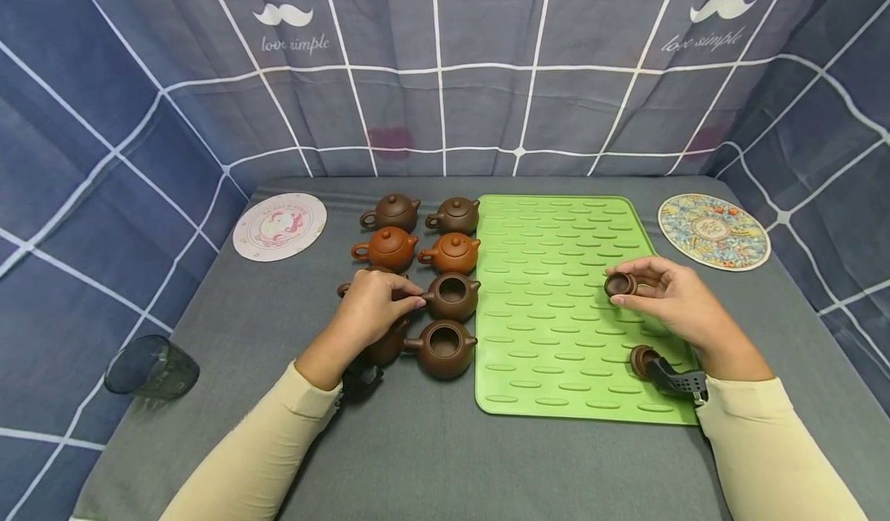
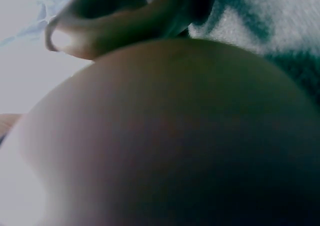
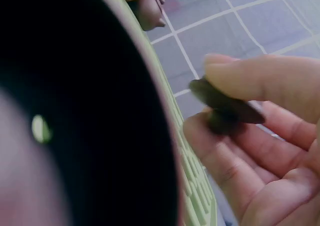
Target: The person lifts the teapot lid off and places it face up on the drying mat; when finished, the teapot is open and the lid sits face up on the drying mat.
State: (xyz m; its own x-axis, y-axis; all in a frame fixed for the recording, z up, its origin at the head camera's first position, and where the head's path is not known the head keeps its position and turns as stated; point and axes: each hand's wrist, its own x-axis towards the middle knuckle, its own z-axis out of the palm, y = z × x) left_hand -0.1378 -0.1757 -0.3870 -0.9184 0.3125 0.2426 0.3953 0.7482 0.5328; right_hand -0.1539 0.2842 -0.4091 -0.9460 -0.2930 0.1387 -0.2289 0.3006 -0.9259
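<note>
My left hand (image 1: 375, 304) is at the handle of a brown lidless teapot (image 1: 452, 297), pinching it between thumb and fingers. Over the green mat (image 1: 549, 274), my right hand (image 1: 664, 297) holds a small brown teapot lid (image 1: 620, 285), its hollow underside facing left. In the right wrist view that lid (image 3: 225, 106) sits between thumb and fingertips. Another brown lid (image 1: 641, 360) lies on the mat below the right wrist. A second lidless teapot (image 1: 445, 349) stands nearer me. The left wrist view is mostly filled by a blurred, dark rounded surface (image 2: 175, 136).
Behind stand two brown lidded teapots (image 1: 392, 212) and two orange ones (image 1: 455, 253). More brown teapots are partly hidden under my left forearm. A dark glass cup (image 1: 153, 366) lies at left. Round coasters, one pink (image 1: 280, 227) and one patterned (image 1: 714, 231), lie at the back corners.
</note>
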